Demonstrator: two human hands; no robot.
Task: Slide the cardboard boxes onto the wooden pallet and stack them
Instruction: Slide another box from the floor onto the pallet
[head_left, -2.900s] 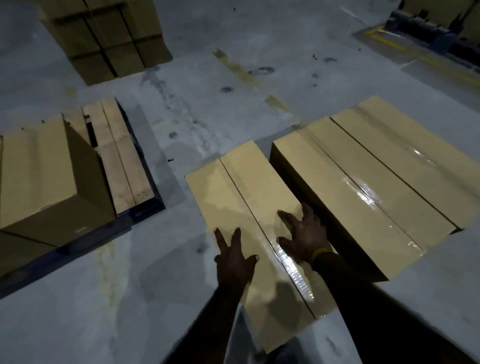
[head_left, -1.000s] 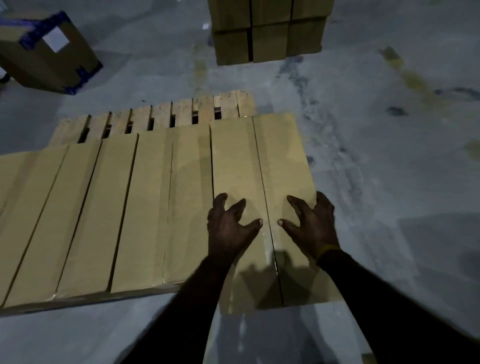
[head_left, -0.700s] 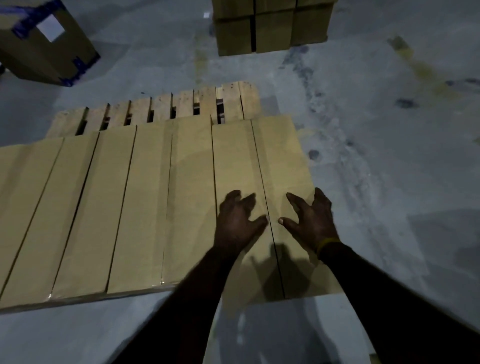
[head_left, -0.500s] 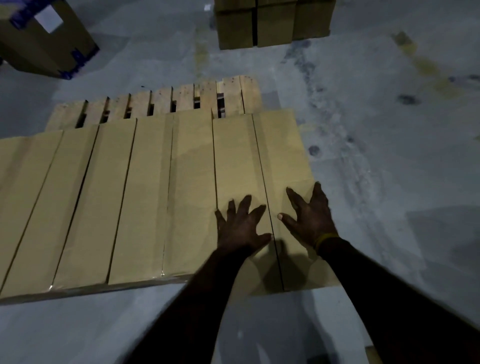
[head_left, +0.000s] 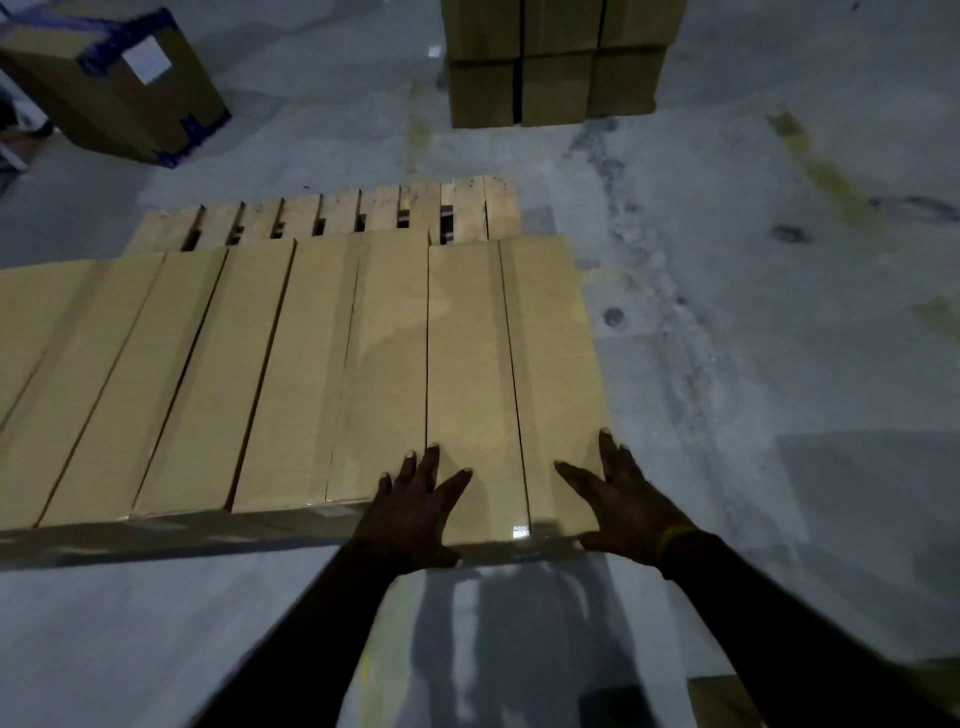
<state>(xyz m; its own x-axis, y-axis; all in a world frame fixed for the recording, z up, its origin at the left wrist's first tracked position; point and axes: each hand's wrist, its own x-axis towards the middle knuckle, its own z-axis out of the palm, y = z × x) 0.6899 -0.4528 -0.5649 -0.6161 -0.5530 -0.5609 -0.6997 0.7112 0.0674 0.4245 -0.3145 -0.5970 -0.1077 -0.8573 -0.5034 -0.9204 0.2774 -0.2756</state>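
A long cardboard box (head_left: 511, 364) lies at the right end of a row of similar boxes (head_left: 208, 374) on the wooden pallet (head_left: 337, 218). Its near end lines up with the neighbouring boxes' front edge. My left hand (head_left: 415, 506) lies flat with spread fingers on the box's near left corner. My right hand (head_left: 618, 499) presses with straight, spread fingers on its near right corner, a yellow band on the wrist. Only the pallet's far slats show beyond the boxes.
A stack of brown cartons (head_left: 553, 62) stands on the concrete floor (head_left: 753, 338) straight ahead. A box with blue tape (head_left: 119, 78) sits at the far left. A corner of another carton (head_left: 719, 699) shows at the bottom right.
The box under my hands has slid forward until its near end meets the row's front edge. Both hands have ended up at its near corners, spread wider apart.
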